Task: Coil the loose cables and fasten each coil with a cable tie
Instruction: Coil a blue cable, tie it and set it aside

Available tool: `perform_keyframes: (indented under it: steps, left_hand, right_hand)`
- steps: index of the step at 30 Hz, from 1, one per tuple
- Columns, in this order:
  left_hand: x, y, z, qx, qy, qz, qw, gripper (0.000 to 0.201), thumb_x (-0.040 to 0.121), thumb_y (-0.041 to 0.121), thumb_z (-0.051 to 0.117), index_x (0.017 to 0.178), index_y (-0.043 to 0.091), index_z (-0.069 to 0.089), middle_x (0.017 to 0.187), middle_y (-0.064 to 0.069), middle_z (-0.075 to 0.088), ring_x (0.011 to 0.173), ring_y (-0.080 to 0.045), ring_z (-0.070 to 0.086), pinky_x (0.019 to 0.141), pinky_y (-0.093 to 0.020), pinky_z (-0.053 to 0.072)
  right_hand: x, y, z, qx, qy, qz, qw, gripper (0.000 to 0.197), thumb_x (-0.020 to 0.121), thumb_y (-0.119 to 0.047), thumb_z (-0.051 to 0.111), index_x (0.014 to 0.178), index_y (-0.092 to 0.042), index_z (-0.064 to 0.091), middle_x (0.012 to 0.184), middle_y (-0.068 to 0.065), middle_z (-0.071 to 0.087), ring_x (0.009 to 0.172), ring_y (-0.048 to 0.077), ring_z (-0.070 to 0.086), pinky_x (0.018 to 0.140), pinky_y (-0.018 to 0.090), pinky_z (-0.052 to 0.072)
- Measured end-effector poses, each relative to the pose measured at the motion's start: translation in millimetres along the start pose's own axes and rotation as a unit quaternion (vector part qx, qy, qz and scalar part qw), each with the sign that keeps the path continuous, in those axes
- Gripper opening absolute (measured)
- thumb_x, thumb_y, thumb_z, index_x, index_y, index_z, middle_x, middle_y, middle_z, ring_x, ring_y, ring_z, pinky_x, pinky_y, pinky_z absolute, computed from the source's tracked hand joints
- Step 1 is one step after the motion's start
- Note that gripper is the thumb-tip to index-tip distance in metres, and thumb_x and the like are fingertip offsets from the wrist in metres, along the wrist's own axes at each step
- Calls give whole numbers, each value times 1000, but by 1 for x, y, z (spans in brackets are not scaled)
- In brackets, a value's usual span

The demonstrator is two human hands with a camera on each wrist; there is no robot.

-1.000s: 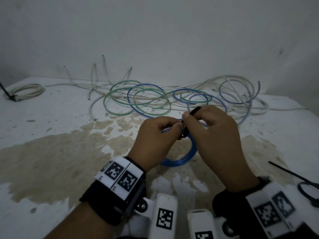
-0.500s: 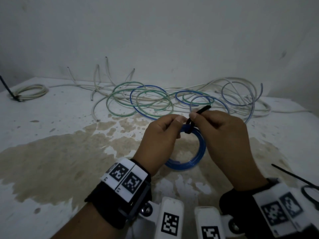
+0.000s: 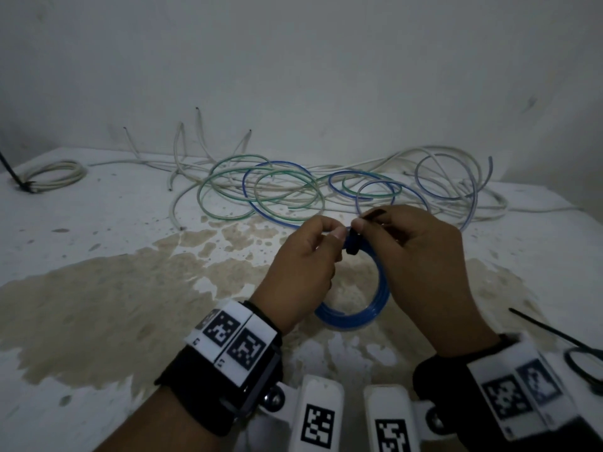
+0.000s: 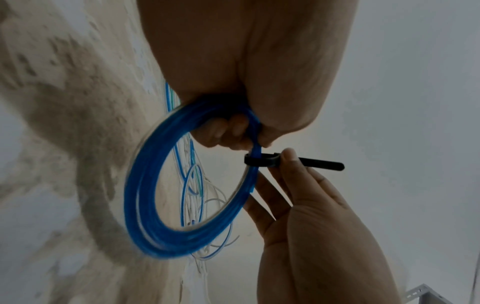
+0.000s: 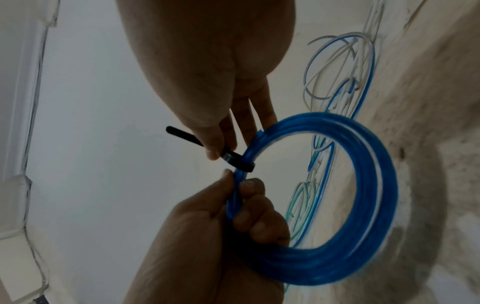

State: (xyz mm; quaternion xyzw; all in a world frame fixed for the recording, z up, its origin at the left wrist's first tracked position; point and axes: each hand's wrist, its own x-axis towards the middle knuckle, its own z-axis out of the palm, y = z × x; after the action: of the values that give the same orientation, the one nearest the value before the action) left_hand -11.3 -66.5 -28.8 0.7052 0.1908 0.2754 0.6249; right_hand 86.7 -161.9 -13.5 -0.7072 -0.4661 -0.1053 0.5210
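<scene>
A blue cable coil (image 3: 355,316) hangs above the stained table, held up between both hands. My left hand (image 3: 339,233) grips the coil's top strands between thumb and curled fingers (image 5: 249,205). A black cable tie (image 4: 262,161) is looped round the strands just beside that grip. My right hand (image 3: 362,223) pinches the tie's tail (image 5: 182,133) close to its head, thumb against forefinger, its other fingers straight behind the coil (image 5: 363,205). The tail's free end sticks out past the right hand's fingers (image 4: 293,164).
A tangle of loose white, green and blue cables (image 3: 293,190) lies along the wall at the back. A tied white coil (image 3: 55,174) sits at the far left. Spare black cable ties (image 3: 554,334) lie at the right edge. A brown stain (image 3: 130,288) covers the table's middle.
Both hands and the blue coil have shifted slightly right and away. The tie's tail shows shorter above the right hand, and its loop sits closer on the strands.
</scene>
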Motion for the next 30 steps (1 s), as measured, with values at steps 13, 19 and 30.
perform_keyframes:
  steps: [13,19,30]
  left_hand:
    - [3,-7,-10,148,-13,67,987,13,100,24,45,95,24,57,54,13,49,44,-4,37,47,-21,33]
    - [-1,2,-4,125,-32,100,987,15,97,30,49,109,36,53,60,26,57,47,5,48,49,-9,34]
    - [-3,7,-4,46,19,125,991,16,91,6,59,93,20,64,50,25,56,41,9,48,47,-2,34]
  right_hand:
    - [-1,2,4,6,-10,25,1000,6,85,-15,67,82,-15,73,78,-1,69,70,12,66,71,37,54]
    - [-1,-3,-2,45,-8,39,998,6,86,-19,67,84,-15,72,76,-4,69,72,9,66,71,33,55]
    - [6,-16,-18,-2,91,-116,989,9,87,-13,64,80,-9,68,75,-6,58,76,-2,54,69,7,39]
